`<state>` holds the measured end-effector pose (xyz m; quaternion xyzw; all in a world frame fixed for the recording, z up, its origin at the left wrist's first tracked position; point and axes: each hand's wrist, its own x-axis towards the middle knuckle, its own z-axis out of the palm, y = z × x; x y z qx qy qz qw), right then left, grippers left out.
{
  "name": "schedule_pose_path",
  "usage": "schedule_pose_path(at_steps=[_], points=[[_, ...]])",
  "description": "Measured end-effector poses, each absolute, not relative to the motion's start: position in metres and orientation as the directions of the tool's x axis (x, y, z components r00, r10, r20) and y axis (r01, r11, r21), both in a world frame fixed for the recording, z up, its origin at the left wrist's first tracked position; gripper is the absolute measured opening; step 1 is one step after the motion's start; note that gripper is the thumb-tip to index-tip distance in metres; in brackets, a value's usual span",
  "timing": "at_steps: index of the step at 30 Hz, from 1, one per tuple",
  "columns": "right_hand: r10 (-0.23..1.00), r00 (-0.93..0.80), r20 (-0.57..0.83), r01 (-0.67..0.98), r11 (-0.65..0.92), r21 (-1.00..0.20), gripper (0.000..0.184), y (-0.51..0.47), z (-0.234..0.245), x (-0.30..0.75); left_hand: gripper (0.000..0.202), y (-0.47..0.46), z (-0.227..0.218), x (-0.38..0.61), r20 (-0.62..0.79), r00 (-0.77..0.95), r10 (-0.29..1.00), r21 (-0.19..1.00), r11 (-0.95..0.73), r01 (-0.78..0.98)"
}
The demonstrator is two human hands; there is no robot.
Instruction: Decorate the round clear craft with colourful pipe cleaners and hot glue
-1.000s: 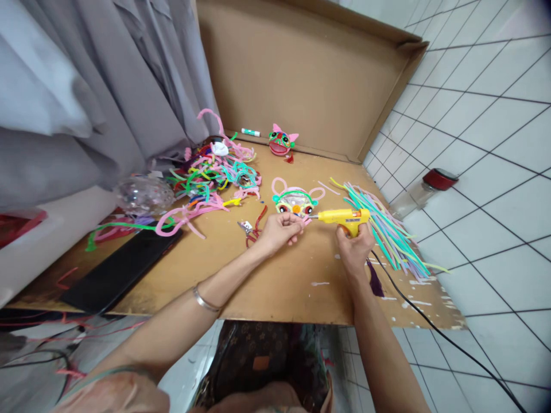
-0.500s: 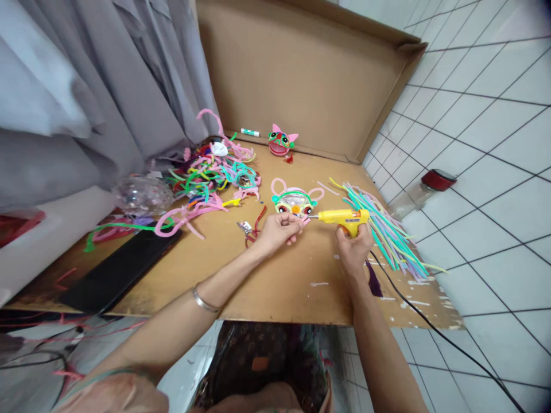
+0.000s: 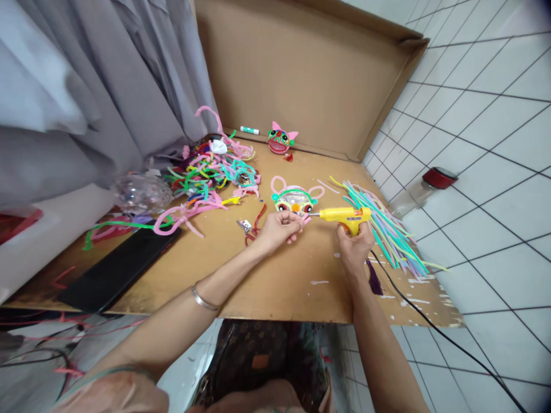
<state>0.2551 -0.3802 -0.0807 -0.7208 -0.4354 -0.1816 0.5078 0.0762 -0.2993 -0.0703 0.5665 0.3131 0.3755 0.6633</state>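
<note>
My left hand (image 3: 282, 231) is closed in a pinch on a short pink pipe cleaner piece (image 3: 306, 219). Wrapped round the handle of a yellow hot glue gun (image 3: 344, 215), my right hand (image 3: 356, 244) points its nozzle left, at or very near the pink piece. Just beyond my left fingers lies a clear craft head (image 3: 296, 197) with pink loop ears, a green band and round eyes, its lower part hidden by my hand. Red-handled pliers (image 3: 252, 228) lie left of my left hand.
A tangled pile of pipe cleaners (image 3: 215, 172) covers the back left, near a black tray-like slab (image 3: 120, 269). Straight pipe cleaners (image 3: 383, 229) lie at right, beside a purple tassel (image 3: 373, 278) and the glue gun's cord (image 3: 426, 318). A finished-looking pink-eared head (image 3: 279, 141) stands by the cardboard (image 3: 310, 74).
Hardly anything differs. The glue gun has shifted very slightly to the right and up; both hands keep their grips.
</note>
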Motion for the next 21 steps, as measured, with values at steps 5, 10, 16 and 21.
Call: schedule_pose_path(at_steps=[5, 10, 16, 21], points=[[0.459, 0.535, 0.709, 0.822, -0.090, -0.562, 0.011, -0.3803, -0.0810, 0.2534, 0.019, -0.2998, -0.0692, 0.0760, 0.005, 0.519, 0.855, 0.986, 0.083, -0.147], [0.454, 0.536, 0.712, 0.824, -0.100, -0.558, 0.012, -0.3801, -0.0818, 0.2536, 0.016, -0.2995, -0.0700, 0.0766, 0.000, 0.532, 0.847, 0.984, 0.094, -0.148], [0.441, 0.562, 0.700, 0.812, -0.131, -0.569, 0.015, -0.3788, -0.0837, 0.2572, 0.015, -0.2992, -0.0694, 0.0758, -0.007, 0.531, 0.847, 0.986, 0.095, -0.140], [0.452, 0.551, 0.702, 0.815, -0.107, -0.570, 0.014, -0.3785, -0.0841, 0.2555, 0.015, -0.2990, -0.0706, 0.0760, 0.009, 0.527, 0.850, 0.985, 0.084, -0.152]])
